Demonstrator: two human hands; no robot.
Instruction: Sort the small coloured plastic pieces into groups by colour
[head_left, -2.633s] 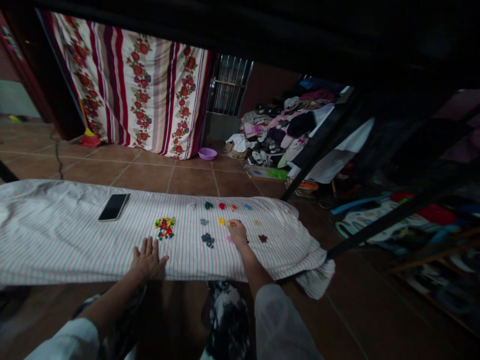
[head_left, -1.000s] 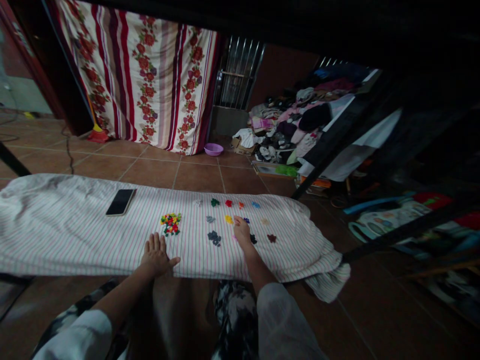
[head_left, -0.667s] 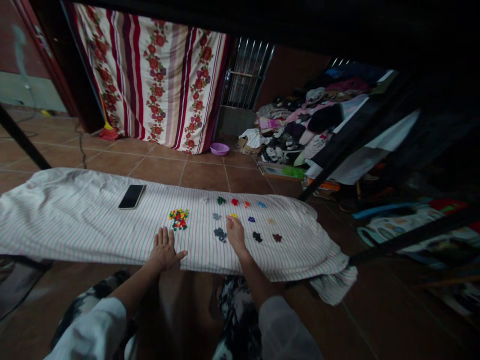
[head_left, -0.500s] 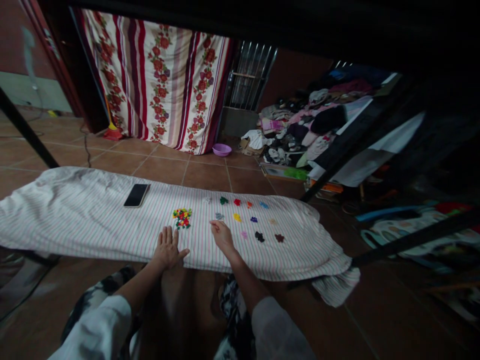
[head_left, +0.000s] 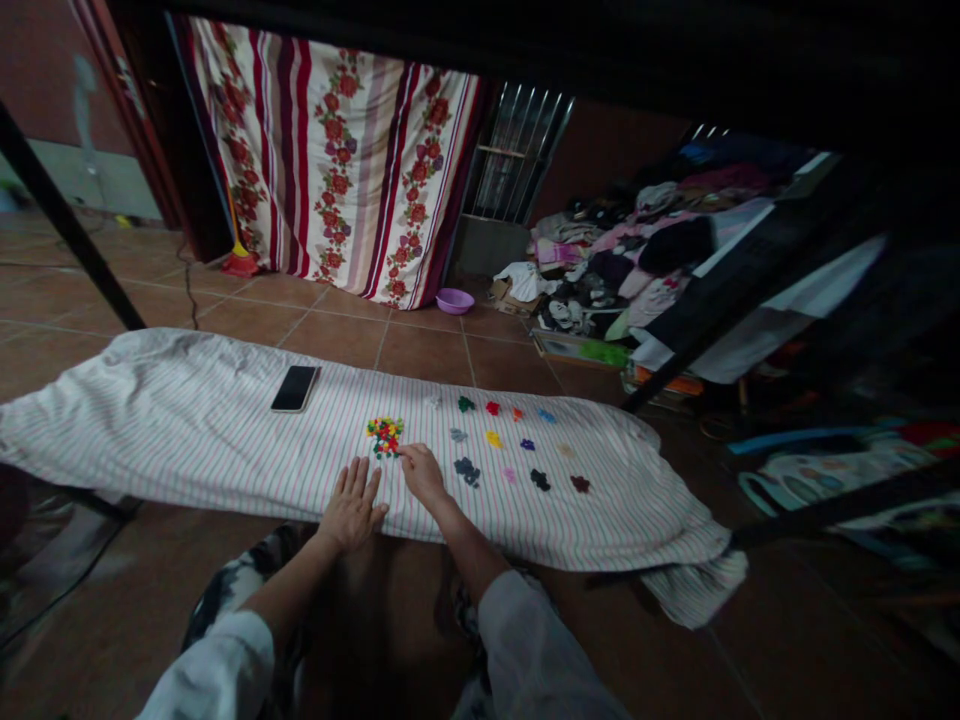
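My left hand [head_left: 354, 508] lies flat near the front edge of the striped cloth [head_left: 217, 440], fingers stretched and holding nothing. Just beyond it sits a mixed pile of small coloured pieces [head_left: 385, 436], mostly red, yellow and green. At the pile's right edge is my right hand [head_left: 424, 476], thumb and forefinger pinched together; anything between them is too small to make out. Single-colour heaps are spread to the right, among them dark slate pieces [head_left: 467, 472], yellow pieces [head_left: 493, 439], black pieces [head_left: 539, 480], brown pieces [head_left: 580, 484] and red pieces [head_left: 493, 408].
A phone [head_left: 295, 388] lies on the cloth, left of the mixed pile. Behind the covered surface, a purple basin [head_left: 455, 300] stands on the tiled floor. Dark slanted bars [head_left: 67, 215] flank both ends. Heaped clothes [head_left: 600, 250] fill the back right.
My right hand has moved left from beside the grey heap to the mixed pile, uncovering the dark slate heap. The left hand stays flat on the cloth. The whole view has shifted slightly.
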